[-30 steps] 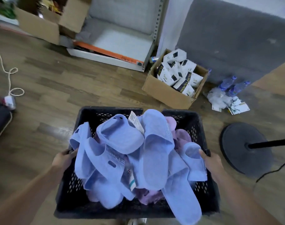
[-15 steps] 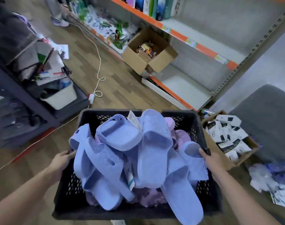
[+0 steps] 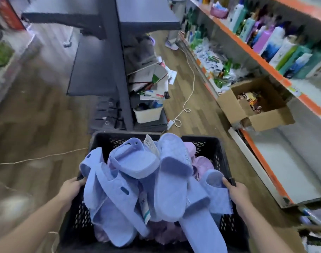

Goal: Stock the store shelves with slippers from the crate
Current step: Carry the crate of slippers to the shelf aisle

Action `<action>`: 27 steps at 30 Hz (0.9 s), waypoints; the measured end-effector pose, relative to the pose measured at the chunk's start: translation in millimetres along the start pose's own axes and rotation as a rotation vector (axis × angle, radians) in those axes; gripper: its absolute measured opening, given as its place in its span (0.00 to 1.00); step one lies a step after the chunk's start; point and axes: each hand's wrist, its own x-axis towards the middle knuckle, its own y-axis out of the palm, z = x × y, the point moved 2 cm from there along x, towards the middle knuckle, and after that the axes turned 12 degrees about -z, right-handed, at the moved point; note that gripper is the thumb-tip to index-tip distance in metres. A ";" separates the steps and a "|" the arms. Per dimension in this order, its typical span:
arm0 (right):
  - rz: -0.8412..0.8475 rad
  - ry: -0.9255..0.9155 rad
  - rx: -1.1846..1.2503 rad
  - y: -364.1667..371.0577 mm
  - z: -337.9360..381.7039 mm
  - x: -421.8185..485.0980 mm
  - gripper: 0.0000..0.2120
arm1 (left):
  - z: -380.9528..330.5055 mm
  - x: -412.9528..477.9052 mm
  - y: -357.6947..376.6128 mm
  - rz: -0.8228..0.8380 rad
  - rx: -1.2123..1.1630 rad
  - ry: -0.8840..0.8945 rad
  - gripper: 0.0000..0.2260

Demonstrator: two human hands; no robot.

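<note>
A black plastic crate (image 3: 218, 152) hangs in front of me, heaped with several blue slippers (image 3: 172, 172) and a few pink ones (image 3: 201, 163) underneath. My left hand (image 3: 72, 188) grips the crate's left rim. My right hand (image 3: 235, 190) grips the right rim, its fingers next to a blue slipper. On the right runs a store shelf unit with orange edges (image 3: 265, 64); its lowest white shelf (image 3: 287, 167) is bare, the upper one holds bottles (image 3: 271, 39).
An open cardboard box (image 3: 254, 106) sits on the floor by the shelves. A dark gondola (image 3: 105, 57) stands ahead, with piled papers and a white tub (image 3: 147, 114) at its foot. A white cord (image 3: 188, 92) trails along the aisle floor. Someone's shoe (image 3: 171, 45) shows far off.
My view has swung left from the corner towards the aisle; the box of white packets and the fan base have left the frame. Both hands keep the same grip on the crate.
</note>
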 end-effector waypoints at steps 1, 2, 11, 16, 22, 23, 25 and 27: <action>0.025 -0.023 -0.015 14.4 11.3 2.4 0.14 | 4.1 4.4 -10.8 -0.037 -0.011 -0.023 0.08; 0.051 -0.053 -0.028 29.2 23.2 5.1 0.13 | 6.6 7.9 -20.8 -0.063 -0.030 -0.042 0.08; 0.291 -0.178 -0.111 160.4 116.5 21.7 0.12 | 9.5 32.6 -85.0 -0.321 -0.146 -0.150 0.10; 0.416 -0.272 -0.133 243.2 166.8 8.3 0.09 | 25.0 58.3 -122.5 -0.431 -0.191 -0.232 0.10; 0.465 -0.350 -0.220 352.1 218.5 -39.0 0.14 | 34.9 117.5 -186.0 -0.512 -0.268 -0.286 0.11; 0.479 -0.355 -0.227 370.5 227.2 -51.6 0.14 | 34.5 128.7 -199.8 -0.519 -0.281 -0.290 0.11; 0.511 -0.370 -0.243 408.6 244.0 -77.8 0.17 | 35.1 151.4 -228.5 -0.531 -0.304 -0.305 0.11; 0.533 -0.383 -0.266 443.9 261.0 -104.8 0.21 | 34.8 170.4 -255.9 -0.564 -0.320 -0.333 0.10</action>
